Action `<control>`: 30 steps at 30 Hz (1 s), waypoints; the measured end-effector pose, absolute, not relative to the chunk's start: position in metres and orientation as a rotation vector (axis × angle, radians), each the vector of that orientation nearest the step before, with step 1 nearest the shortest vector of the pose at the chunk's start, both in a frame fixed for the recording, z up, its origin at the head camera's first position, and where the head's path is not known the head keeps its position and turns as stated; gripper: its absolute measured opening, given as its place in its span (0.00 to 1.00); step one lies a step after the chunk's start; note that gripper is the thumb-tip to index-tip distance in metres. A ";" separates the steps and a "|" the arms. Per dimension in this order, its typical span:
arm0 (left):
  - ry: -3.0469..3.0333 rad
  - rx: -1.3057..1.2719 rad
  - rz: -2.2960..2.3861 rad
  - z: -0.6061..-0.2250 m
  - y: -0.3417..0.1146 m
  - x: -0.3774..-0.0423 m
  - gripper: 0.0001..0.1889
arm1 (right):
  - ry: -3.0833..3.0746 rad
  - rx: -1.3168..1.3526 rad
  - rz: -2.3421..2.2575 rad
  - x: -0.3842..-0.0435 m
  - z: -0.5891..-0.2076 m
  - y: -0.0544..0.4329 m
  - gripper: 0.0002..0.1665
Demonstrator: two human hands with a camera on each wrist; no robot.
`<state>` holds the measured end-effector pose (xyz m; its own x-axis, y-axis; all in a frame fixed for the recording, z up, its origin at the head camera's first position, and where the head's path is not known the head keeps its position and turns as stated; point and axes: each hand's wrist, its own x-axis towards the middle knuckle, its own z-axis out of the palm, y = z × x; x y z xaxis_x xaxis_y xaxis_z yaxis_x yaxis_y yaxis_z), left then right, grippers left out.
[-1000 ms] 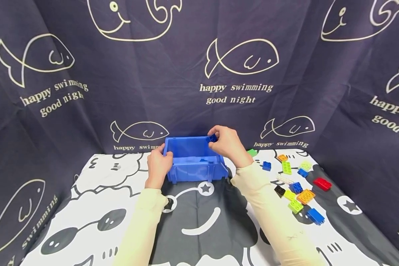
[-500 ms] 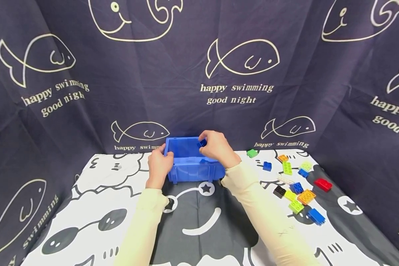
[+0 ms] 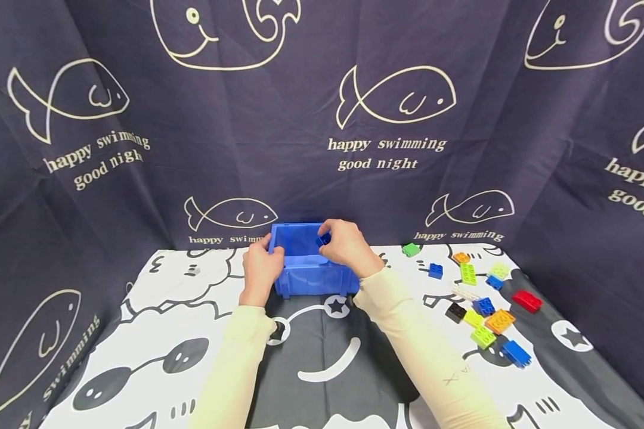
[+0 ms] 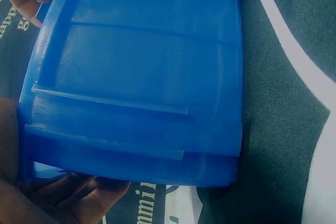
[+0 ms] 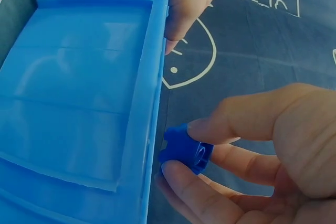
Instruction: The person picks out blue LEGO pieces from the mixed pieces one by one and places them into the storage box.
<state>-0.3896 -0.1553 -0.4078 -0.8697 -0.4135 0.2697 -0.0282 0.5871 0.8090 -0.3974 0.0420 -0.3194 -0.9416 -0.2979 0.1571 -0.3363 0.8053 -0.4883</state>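
Note:
A blue plastic bin (image 3: pixel 312 280) stands against the back curtain. My left hand (image 3: pixel 260 267) grips its left end, thumb over the rim; in the left wrist view the fingers (image 4: pixel 97 200) lie along the bin's outer side. Between thumb and fingers my right hand (image 3: pixel 346 247) pinches a small blue toy brick (image 5: pixel 184 148), its hollow underside partly showing in the right wrist view. In the head view this brick is over the bin's opening at the right, largely covered by the hand. The bin's floor is hidden behind its front wall.
Several loose toy bricks lie on the right of the patterned cloth (image 3: pixel 327 339), among them a red one (image 3: pixel 527 300), an orange one (image 3: pixel 500 321), a black one (image 3: pixel 455 312) and a green one (image 3: pixel 410 249). A dark curtain (image 3: pixel 279 149) rises directly behind the bin.
My right hand has moved left and slightly down, carrying the blue brick from the bin's right rim to over its opening. The left hand keeps its grip on the bin.

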 end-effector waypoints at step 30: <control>-2.381 0.350 -1.207 -0.407 -0.155 -0.390 0.27 | -2.965 0.472 0.843 -0.397 -0.326 0.043 0.21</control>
